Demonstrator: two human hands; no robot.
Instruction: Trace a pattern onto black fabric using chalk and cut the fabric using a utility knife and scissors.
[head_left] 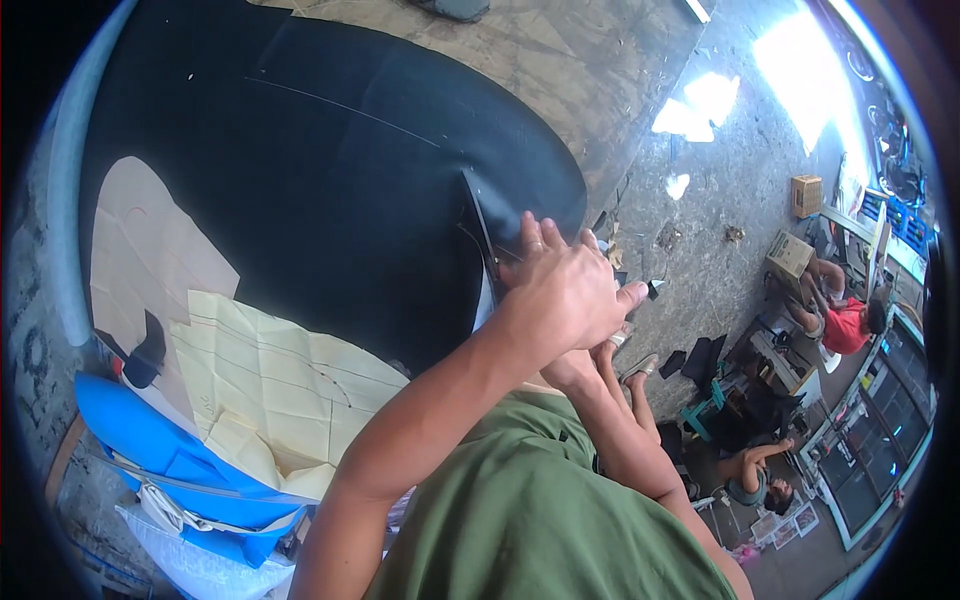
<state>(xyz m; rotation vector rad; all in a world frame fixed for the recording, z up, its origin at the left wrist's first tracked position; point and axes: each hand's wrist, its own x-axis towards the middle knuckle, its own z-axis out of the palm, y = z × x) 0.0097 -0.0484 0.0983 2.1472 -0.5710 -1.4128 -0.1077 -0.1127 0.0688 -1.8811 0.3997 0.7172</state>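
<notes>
A broad sheet of black material (290, 190) spreads in front of me, with a thin pale line drawn across it. Scissors (481, 222) lie with a dark blade along a cut in its near right part. Their handles disappear beneath my crossed hands. My left hand (565, 285) is on top, palm down, with its fingers spread toward the sheet's right end and its thumb out to the right. Under it my right hand (570, 370) grips the scissors; only its wrist and heel show, and its fingers are hidden.
Beige card pattern (145, 235) and creased yellow paper (270, 360) overlap the sheet's near left. A blue bag (190, 480) sits below them. The brown board (600, 60) ends at the grey floor (700, 230). At right, two people sit near a carton (789, 254) and dark scraps (700, 360).
</notes>
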